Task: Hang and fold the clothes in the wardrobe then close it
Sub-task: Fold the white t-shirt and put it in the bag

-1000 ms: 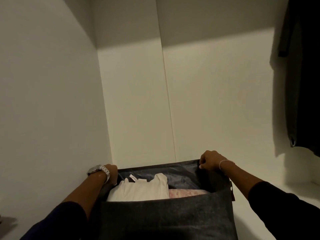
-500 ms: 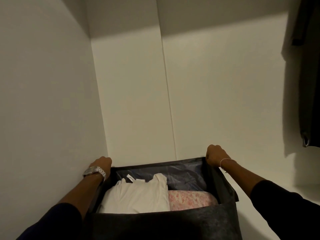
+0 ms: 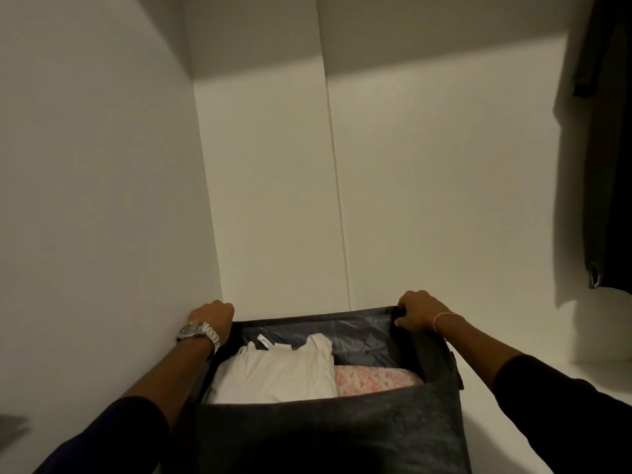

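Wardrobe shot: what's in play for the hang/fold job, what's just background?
In play:
- dark fabric storage box, gripped at its far corners by the left hand and right hand
- folded white top inside
- pink patterned item beside it
- dark garment hanging at right

Background:
- wristwatch
- bracelet

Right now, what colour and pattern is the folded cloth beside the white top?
Pink floral print on the folded cloth, head view.

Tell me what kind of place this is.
Most likely the inside of a white wardrobe: plain white panel walls close in the back and left, a dark garment hangs at upper right, and both hands grip a dark grey fabric storage box holding a folded white top and pink floral cloth.
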